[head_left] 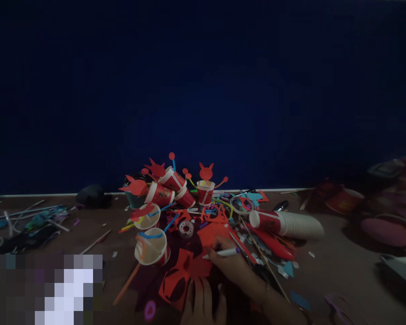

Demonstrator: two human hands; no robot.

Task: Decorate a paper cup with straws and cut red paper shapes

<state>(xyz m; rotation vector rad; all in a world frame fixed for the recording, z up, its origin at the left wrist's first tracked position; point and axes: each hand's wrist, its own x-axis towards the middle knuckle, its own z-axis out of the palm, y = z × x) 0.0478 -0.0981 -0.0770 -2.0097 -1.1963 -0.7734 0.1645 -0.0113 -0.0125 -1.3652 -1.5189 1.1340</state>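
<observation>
My right hand (228, 264) is closed around a white marker (227, 253) with a purple end. Its tip points left, over red paper (205, 266). Below it, my left hand (201, 303) lies with fingers stretched out at the paper's lower edge. Just left of that hand is a red paper piece (176, 277) with dark openings cut in it. Another red sheet (214, 232) lies above my right hand. A tape roll (186, 229) rests beside the sheet. The scene is dim, so marks on the paper cannot be made out.
Paper cups (151, 247) with bent straws stand at left. Behind them, several red cups (205, 193) carry cut-out heads and straw arms. A stack of white cups (301, 225) lies sideways at right. Scissors with red handles (274, 243) and paper scraps surround it. A dark blue wall (203, 90) rises behind.
</observation>
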